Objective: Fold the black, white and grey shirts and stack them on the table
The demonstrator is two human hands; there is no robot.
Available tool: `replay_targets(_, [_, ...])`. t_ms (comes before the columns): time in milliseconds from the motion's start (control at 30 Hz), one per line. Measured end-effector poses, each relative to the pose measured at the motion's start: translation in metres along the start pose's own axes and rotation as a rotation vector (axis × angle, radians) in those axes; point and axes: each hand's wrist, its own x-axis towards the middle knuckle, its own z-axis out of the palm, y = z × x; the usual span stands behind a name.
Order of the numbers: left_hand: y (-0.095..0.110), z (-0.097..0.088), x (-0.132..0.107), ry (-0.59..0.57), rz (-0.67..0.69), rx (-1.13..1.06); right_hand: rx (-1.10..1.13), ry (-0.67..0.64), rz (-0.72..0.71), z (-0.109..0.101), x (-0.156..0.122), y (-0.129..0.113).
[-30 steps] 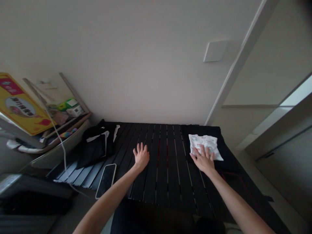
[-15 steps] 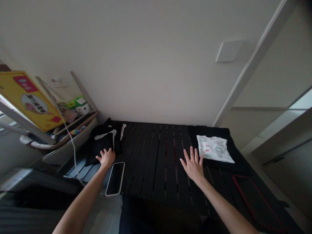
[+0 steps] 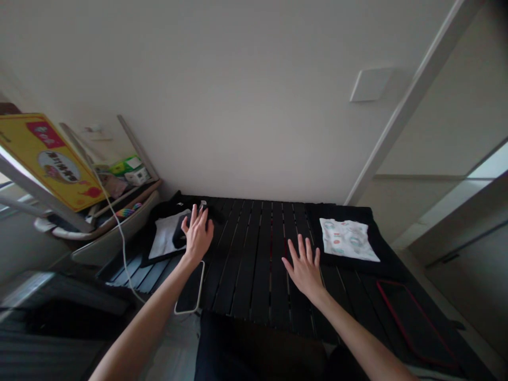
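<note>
My left hand (image 3: 197,234) rests on a black and white garment (image 3: 166,241) at the back left of the black slatted table (image 3: 254,264). Its fingers point away from me, and the thumb pinches a dark fold of the cloth. My right hand (image 3: 304,267) lies flat on the slats at the middle, fingers spread, holding nothing. Just right of that hand, a folded white patterned cloth (image 3: 347,238) sits on a black fabric (image 3: 381,262).
A phone in a pale case (image 3: 191,296) lies at the table's front edge, under my left forearm. Left of the table stands a cluttered shelf with a yellow box (image 3: 47,159) and a white cable (image 3: 119,233). A red-edged dark item (image 3: 405,317) lies front right.
My left hand moved from the middle of the table to the garment, which now shows a white panel. My right hand came off the patterned cloth and slid left onto the slats.
</note>
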Motion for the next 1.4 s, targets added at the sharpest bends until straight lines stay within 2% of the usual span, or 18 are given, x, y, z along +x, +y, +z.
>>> replay_targets(133, [0.048, -0.026, 0.008, 0.080, 0.161, -0.168, 0.059, 0.044, 0.006, -0.017, 0.004, -0.008])
replay_targets(200, [0.062, -0.031, 0.010, 0.077, 0.222, -0.207, 0.098, 0.076, 0.028, -0.025, 0.006, -0.006])
replay_targets(267, [0.069, -0.028, 0.011, 0.045, 0.264, -0.223, 0.143, 0.120, 0.045, -0.031, 0.008, 0.000])
replay_targets(333, [0.069, -0.015, 0.009, -0.049, 0.277, -0.214, 0.188, 0.167, 0.054, -0.034, 0.008, 0.007])
replay_targets(400, [0.064, 0.004, 0.005, -0.235, 0.233, -0.162, 0.218, 0.188, 0.033, -0.033, 0.006, 0.015])
replay_targets(500, [0.056, 0.032, -0.010, -0.538, 0.105, -0.041, 0.225, 0.155, -0.031, -0.027, 0.001, 0.024])
replay_targets(567, [0.053, 0.047, -0.024, -0.622, 0.077, -0.010, 0.228, 0.102, -0.066, -0.020, -0.002, 0.026])
replay_targets(700, [0.060, 0.064, -0.050, -0.634, 0.194, -0.082, 0.279, -0.049, -0.125, -0.009, -0.008, 0.018])
replay_targets(833, [0.075, 0.076, -0.063, -0.652, 0.390, -0.176, 0.314, -0.200, -0.170, 0.003, -0.021, -0.010])
replay_targets(933, [0.085, 0.084, -0.069, -0.740, 0.523, -0.244, 0.282, -0.235, -0.138, 0.013, -0.032, -0.029])
replay_targets(1033, [0.093, 0.091, -0.076, -0.787, 0.570, -0.263, 0.260, -0.221, -0.128, 0.019, -0.035, -0.038])
replay_targets(1167, [0.103, 0.099, -0.082, -0.699, 0.595, -0.228, 0.252, -0.231, -0.180, 0.010, -0.029, -0.037])
replay_targets(1267, [0.108, 0.103, -0.078, -0.625, 0.646, -0.185, 0.255, -0.291, -0.252, -0.005, -0.027, -0.032])
replay_targets(1400, [0.103, 0.105, -0.063, -0.633, 0.562, -0.028, 0.242, -0.379, -0.375, -0.018, -0.033, -0.019])
